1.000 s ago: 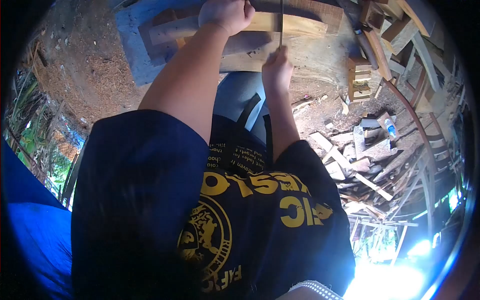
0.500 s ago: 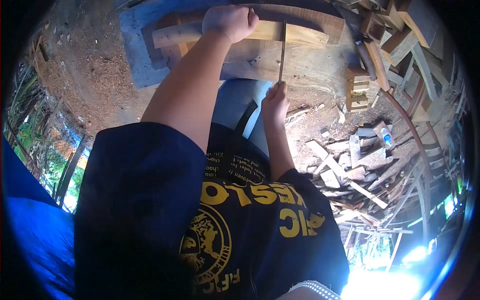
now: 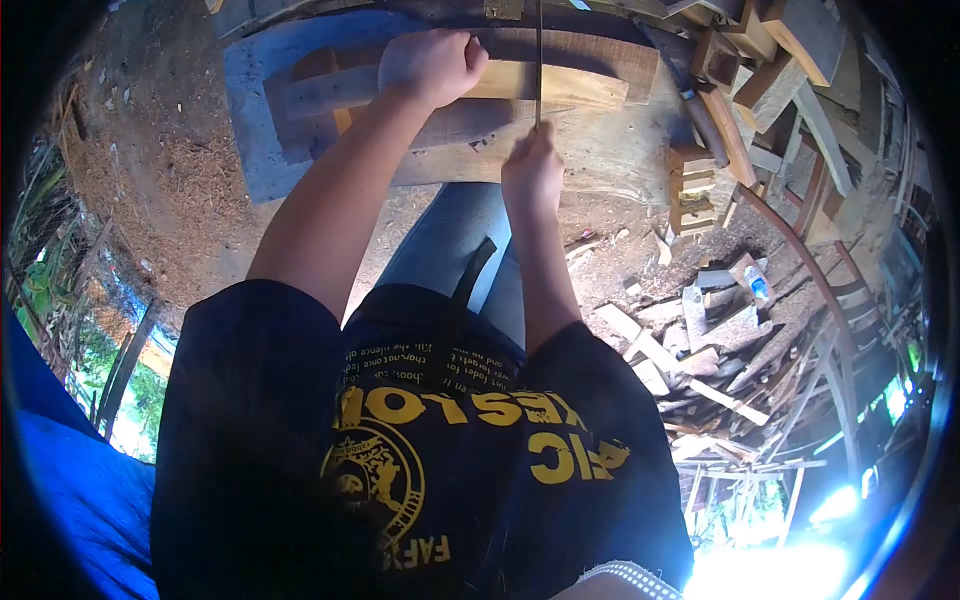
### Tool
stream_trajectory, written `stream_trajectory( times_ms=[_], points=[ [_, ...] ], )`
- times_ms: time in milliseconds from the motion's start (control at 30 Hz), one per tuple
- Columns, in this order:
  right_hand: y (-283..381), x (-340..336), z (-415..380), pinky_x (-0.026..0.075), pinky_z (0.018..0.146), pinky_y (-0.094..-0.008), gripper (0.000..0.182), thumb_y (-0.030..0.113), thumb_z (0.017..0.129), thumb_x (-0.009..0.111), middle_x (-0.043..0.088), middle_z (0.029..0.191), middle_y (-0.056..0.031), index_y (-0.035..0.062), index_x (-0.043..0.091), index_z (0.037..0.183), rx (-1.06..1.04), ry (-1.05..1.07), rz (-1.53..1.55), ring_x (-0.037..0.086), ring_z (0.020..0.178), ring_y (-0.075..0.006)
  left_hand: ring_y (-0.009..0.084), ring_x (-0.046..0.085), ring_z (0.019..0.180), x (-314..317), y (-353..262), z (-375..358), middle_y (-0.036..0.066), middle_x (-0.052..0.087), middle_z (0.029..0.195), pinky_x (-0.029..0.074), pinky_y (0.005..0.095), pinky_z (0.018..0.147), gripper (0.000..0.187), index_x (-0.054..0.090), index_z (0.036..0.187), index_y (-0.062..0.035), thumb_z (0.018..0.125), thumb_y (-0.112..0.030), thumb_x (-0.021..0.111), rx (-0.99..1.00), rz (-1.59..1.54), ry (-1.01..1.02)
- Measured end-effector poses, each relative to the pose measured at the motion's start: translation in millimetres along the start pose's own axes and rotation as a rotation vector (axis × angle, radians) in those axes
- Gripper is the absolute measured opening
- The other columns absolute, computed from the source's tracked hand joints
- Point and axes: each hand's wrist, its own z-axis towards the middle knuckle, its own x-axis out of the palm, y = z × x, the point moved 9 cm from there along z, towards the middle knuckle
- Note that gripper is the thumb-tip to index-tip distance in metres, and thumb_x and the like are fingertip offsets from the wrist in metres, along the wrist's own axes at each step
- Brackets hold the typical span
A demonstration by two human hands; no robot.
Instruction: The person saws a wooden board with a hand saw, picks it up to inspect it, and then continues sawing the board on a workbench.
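My left hand (image 3: 433, 68) is closed over a pale, curved piece of wood (image 3: 585, 88), pressing on its middle part. In my right hand (image 3: 533, 178) is a hand saw, its thin dark blade (image 3: 539, 70) seen edge-on. The blade lies across the pale wood, to the right of my left hand, and runs out at the top of the view. My fist hides the saw's handle. Under the pale wood rests a wider brown board (image 3: 640, 72), and both lie on a worn work board (image 3: 610, 150).
Wood blocks and offcuts (image 3: 780, 90) are stacked at the upper right. A scrap pile (image 3: 720, 350) with a plastic bottle (image 3: 757, 285) lies lower right. Sawdust (image 3: 200, 190) covers the ground at the left. Long curved wooden parts (image 3: 805, 250) lean at the right.
My right hand has pushed the saw forward, away from my body, and its far end now passes out of view. My left hand keeps its hold on the wood. The view has shifted slightly.
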Motion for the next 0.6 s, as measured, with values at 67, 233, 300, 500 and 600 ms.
stream_trajectory(
  times_ms=[67,233,300,500,600],
  points=[
    [-4.9,2.5,-7.7,0.051,0.061,-0.0495,0.019,0.009,0.09,0.047,0.063,0.075,-0.0257,0.0025,0.047,0.108,-0.019,0.009,0.012,0.064,0.072,-0.0439,0.0324,0.066,0.072,-2.0,0.4,-2.2,0.013,0.068,0.079,0.054,0.0449,0.067,0.034,0.068,0.079,-0.0095,0.085,-0.034,0.044,0.007,-0.028,-0.033],
    [-45.5,14.4,-61.7,0.053,0.064,-0.0506,0.027,0.011,0.09,0.048,0.064,0.083,-0.0284,0.0002,0.048,0.115,0.014,0.026,0.137,0.066,0.078,-0.0425,0.0352,0.065,0.074,-4.2,1.4,-1.2,0.015,0.067,0.079,0.054,0.0468,0.069,0.032,0.066,0.082,-0.0098,0.086,-0.034,0.045,0.003,-0.036,-0.029],
    [-40.2,14.2,-36.7,0.052,0.064,-0.0513,0.023,0.011,0.09,0.048,0.064,0.083,-0.0281,0.0009,0.05,0.111,-0.001,-0.048,0.077,0.065,0.078,-0.0438,0.0354,0.065,0.074,-2.1,2.2,-3.2,0.016,0.067,0.08,0.053,0.0471,0.069,0.032,0.066,0.083,-0.0103,0.086,-0.035,0.045,-0.015,-0.033,-0.017],
    [-14.6,4.0,-14.6,0.05,0.063,-0.0543,0.019,0.013,0.091,0.047,0.062,0.079,-0.0303,0.0039,0.049,0.107,-0.077,0.03,0.095,0.063,0.078,-0.0474,0.0339,0.066,0.075,-11.7,-0.8,-5.4,0.015,0.068,0.081,0.054,0.0462,0.069,0.037,0.069,0.081,-0.0096,0.085,-0.037,0.044,-0.02,-0.06,-0.061],
    [-44.8,5.1,-61.9,0.051,0.063,-0.0542,0.019,0.012,0.09,0.046,0.062,0.078,-0.0308,0.0052,0.047,0.108,0.049,0.078,-0.018,0.063,0.077,-0.0471,0.0351,0.066,0.074,-9.7,-1.4,-2.1,0.017,0.068,0.08,0.054,0.0468,0.07,0.039,0.069,0.078,-0.0089,0.087,-0.036,0.043,0.017,-0.07,-0.077]
  ],
)
